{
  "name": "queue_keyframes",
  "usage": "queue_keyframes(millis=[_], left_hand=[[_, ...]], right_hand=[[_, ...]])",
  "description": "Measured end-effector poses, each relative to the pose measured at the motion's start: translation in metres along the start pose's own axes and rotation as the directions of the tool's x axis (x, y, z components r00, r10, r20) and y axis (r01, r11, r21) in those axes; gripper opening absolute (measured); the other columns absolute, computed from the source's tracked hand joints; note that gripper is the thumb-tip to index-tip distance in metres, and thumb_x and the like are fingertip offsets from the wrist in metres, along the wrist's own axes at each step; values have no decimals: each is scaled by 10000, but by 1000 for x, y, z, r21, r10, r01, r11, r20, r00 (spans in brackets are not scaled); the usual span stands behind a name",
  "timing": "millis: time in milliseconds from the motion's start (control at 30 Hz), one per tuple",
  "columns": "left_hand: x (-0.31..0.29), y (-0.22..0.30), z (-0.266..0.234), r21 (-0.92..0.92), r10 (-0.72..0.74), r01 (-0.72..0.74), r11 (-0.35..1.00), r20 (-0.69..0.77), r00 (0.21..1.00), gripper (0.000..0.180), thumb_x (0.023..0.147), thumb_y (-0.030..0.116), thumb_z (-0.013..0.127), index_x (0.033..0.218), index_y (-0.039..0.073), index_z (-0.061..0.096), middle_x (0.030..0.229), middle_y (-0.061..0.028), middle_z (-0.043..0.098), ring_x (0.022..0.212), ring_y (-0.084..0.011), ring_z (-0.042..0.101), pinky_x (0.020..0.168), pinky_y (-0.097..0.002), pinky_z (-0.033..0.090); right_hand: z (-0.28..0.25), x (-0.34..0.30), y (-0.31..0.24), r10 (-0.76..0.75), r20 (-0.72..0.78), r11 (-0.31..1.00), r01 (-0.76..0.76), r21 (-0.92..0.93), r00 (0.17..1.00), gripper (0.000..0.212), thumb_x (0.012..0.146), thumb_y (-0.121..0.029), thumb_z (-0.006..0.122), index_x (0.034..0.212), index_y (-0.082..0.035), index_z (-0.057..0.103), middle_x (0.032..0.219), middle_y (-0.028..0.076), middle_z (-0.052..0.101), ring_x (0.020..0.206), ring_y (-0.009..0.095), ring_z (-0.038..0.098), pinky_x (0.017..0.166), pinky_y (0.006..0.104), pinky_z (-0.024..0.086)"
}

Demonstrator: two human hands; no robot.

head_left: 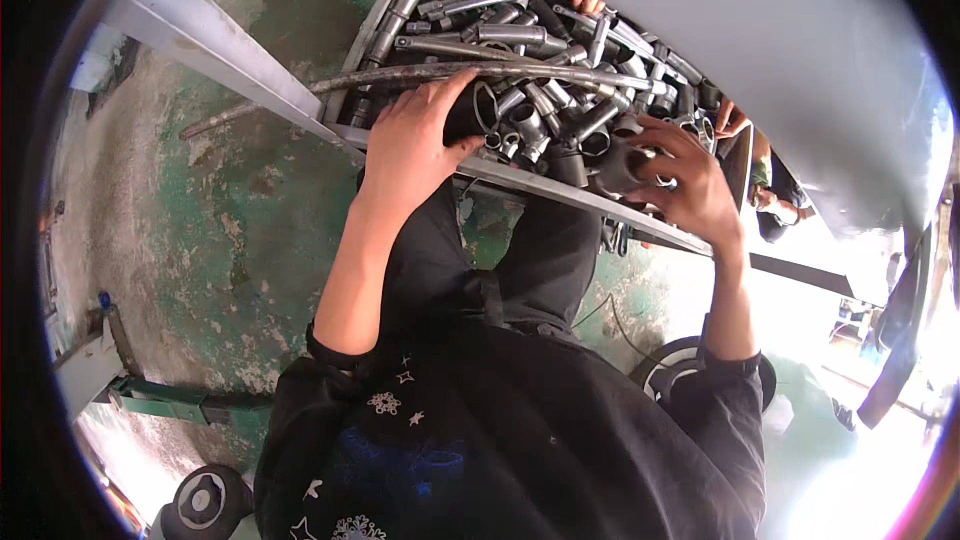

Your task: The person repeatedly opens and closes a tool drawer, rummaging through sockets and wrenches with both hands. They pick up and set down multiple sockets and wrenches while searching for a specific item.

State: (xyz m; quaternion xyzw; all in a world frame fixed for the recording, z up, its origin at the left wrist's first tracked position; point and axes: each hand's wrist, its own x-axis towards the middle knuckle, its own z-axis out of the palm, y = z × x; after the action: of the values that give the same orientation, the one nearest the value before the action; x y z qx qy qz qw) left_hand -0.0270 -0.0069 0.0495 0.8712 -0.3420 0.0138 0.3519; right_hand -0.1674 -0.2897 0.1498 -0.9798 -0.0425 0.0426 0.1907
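Observation:
A drawer (545, 186) full of loose metal sockets and wrench bars lies in front of me. At its near left corner my left hand (415, 140) is closed round a large dark socket (466, 118), whose open ring end points to the right. Toward the near right side, my right hand (690, 180) curls its fingers over a wide grey socket (617, 170); slight blur softens its outline. Between my hands stands a smaller dark socket (568, 166) by the drawer's near edge. A long metal bar (430, 73) crosses the pile and sticks out past the left side.
Another person's fingers (582, 0) reach in at the far side, and another hand (732, 120) is at the right. A grey metal panel (760, 50) overhangs the drawer. A grey post (215, 40) stands left. Wheels (205, 500) rest on the green floor (240, 250).

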Motion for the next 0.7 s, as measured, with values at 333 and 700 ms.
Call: queue_keyframes(millis=[333, 700], left_hand=[[8, -15, 13, 123, 215, -201, 972, -113, 970, 443, 743, 381, 797, 1087, 127, 681, 1137, -128, 686, 1018, -314, 659, 845, -416, 518], [-3, -39, 1, 143, 239, -203, 969, -324, 915, 378, 731, 417, 799, 793, 81, 638, 1018, -109, 696, 960, -299, 651, 849, -412, 488]], right_hand=[[1, -5, 2, 190, -158, 889, -238, -390, 969, 298, 712, -106, 785, 987, -44, 690, 1032, 88, 679, 925, 299, 659, 825, 384, 528], [65, 98, -35, -77, 238, 852, 188, -488, 968, 167, 737, -157, 704, 902, -130, 703, 784, 44, 702, 873, 241, 688, 830, 370, 514]])
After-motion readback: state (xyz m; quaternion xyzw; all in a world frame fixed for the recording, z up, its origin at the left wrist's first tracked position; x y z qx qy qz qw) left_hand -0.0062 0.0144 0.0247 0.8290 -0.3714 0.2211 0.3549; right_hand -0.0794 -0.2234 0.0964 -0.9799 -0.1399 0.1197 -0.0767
